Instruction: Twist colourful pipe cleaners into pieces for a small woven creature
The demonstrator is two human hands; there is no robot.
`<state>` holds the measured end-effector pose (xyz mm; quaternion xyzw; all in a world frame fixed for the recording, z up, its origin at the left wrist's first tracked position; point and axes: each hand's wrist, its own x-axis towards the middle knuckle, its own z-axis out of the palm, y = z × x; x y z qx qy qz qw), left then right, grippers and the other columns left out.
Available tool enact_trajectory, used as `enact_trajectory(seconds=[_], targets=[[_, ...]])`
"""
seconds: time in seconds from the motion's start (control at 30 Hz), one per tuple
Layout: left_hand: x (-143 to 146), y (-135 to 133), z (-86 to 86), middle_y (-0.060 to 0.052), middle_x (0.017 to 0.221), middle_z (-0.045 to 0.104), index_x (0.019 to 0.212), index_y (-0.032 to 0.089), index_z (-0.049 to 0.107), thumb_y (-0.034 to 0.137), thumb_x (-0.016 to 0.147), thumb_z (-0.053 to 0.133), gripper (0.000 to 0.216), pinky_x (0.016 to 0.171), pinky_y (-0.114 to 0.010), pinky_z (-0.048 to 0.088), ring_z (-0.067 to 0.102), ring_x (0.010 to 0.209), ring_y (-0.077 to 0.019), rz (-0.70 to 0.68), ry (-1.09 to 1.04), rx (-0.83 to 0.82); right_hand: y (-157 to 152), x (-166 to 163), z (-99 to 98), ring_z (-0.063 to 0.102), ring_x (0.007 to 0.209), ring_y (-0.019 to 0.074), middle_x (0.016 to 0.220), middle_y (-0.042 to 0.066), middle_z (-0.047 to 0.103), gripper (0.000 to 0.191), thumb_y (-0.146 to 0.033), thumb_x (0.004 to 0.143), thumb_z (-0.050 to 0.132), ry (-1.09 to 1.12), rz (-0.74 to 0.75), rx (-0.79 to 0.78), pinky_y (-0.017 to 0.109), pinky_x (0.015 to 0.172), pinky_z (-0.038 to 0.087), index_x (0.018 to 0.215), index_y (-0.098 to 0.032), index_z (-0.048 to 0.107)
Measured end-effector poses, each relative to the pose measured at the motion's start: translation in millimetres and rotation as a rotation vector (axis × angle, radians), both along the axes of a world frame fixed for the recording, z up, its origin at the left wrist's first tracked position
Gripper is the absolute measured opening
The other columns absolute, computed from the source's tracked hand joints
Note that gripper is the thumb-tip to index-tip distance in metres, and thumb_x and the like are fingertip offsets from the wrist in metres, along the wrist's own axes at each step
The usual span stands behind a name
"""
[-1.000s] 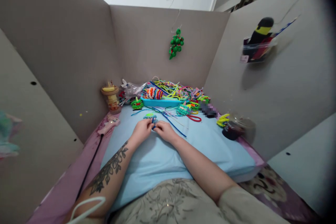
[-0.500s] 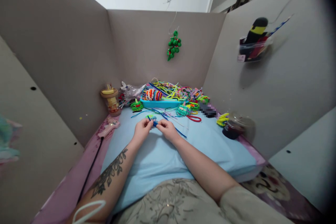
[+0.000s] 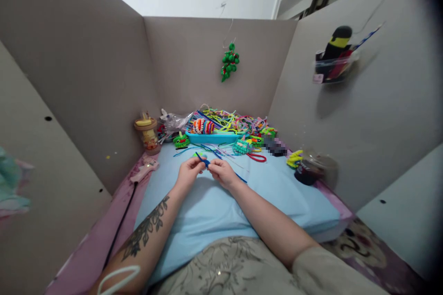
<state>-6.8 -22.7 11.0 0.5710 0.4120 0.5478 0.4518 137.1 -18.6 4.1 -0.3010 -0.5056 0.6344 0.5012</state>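
Note:
Between my two hands is a dark blue pipe cleaner (image 3: 206, 163), partly bunched up, with one end sticking up to the left. My left hand (image 3: 189, 171) pinches it from the left, and my right hand (image 3: 223, 173) grips it from the right. The fingertips of both almost meet and hide part of the piece. A straight blue stem end (image 3: 242, 178) shows just beyond my right hand. Behind my fingers, a small green and yellow piece (image 3: 199, 154) is partly covered. Loose blue and pale stems lie on the light blue cloth (image 3: 277, 198) past my hands.
A turquoise tray (image 3: 216, 138) at the back overflows with colourful pipe cleaners. Finished fuzzy figures, one green (image 3: 181, 140) and one teal (image 3: 241, 146), stand before it. A lidded cup (image 3: 147, 134) and pink glue gun (image 3: 143, 172) lie left; a dark jar (image 3: 308, 173) stands right.
My fingers have shifted slightly around the blue pipe cleaner, and its upper end now sticks up more plainly. The whole view has moved a little.

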Motion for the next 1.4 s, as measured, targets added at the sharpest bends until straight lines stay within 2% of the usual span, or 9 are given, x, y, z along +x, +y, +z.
enact_trajectory(seconds=[0.23,0.47,0.73,0.9,1.13,1.27,1.4], targets=[[-3,3,-1.9,-0.003,0.069,0.064,0.080,0.014,0.069,0.029,0.066,0.066,0.020,0.057,-0.024,0.044,0.055,0.060,-0.0124,0.040,0.053,0.104,-2,0,2.2,0.024,0.034,0.0033,0.040,-0.008,0.037,0.024,-0.033,0.061,0.067,0.005,0.037,-0.030,0.019,0.035,0.012,0.056,-0.016,0.050],[-4,2,1.2,-0.004,0.069,0.065,0.078,0.013,0.069,0.030,0.066,0.065,0.021,0.057,-0.025,0.043,0.055,0.061,-0.0130,0.039,0.077,0.111,-1,1,0.3,0.025,0.034,0.0036,0.040,-0.008,0.038,0.023,-0.033,0.061,0.066,-0.025,0.024,-0.015,0.020,0.035,0.013,0.056,-0.016,0.051],[-6,2,2.5,-0.004,0.071,0.064,0.083,0.013,0.067,0.030,0.066,0.066,0.024,0.060,-0.025,0.045,0.055,0.062,-0.0128,-0.025,0.058,0.063,-1,3,0.3,0.026,0.035,0.0048,0.040,-0.007,0.038,0.020,-0.032,0.063,0.065,-0.053,0.007,0.022,0.021,0.037,0.015,0.058,-0.016,0.054],[-5,2,1.6,-0.005,0.083,0.066,0.092,0.014,0.065,0.032,0.071,0.063,0.028,0.072,-0.029,0.047,0.059,0.075,-0.0162,-0.132,0.072,0.077,0,4,-1.3,0.027,0.036,0.0047,0.042,-0.007,0.039,0.024,-0.032,0.064,0.065,-0.041,0.019,0.035,0.021,0.038,0.015,0.055,-0.016,0.050],[-6,1,3.7,-0.006,0.084,0.066,0.088,0.014,0.066,0.033,0.072,0.062,0.025,0.078,-0.031,0.046,0.059,0.080,-0.0179,-0.167,0.101,0.110,-2,4,-0.7,0.027,0.038,0.0045,0.045,-0.007,0.040,0.026,-0.034,0.064,0.065,-0.042,0.051,0.052,0.021,0.039,0.016,0.055,-0.017,0.048],[-5,1,6.6,-0.006,0.084,0.066,0.092,0.014,0.065,0.033,0.070,0.064,0.029,0.074,-0.030,0.047,0.059,0.076,-0.0176,-0.124,0.062,0.064,0,6,-1.2,0.028,0.039,0.0060,0.043,-0.008,0.037,0.022,-0.035,0.068,0.061,-0.131,-0.042,0.131,0.021,0.041,0.019,0.060,-0.016,0.053],[-7,-1,10.4,-0.001,0.062,0.061,0.073,0.013,0.065,0.033,0.069,0.063,0.020,0.058,-0.024,0.044,0.054,0.058,-0.0130,0.002,0.159,0.068,1,11,-1.1,0.035,0.048,0.0076,0.050,-0.006,0.041,0.021,-0.035,0.071,0.059,-0.314,-0.161,0.318,0.021,0.048,0.027,0.062,-0.016,0.054]])
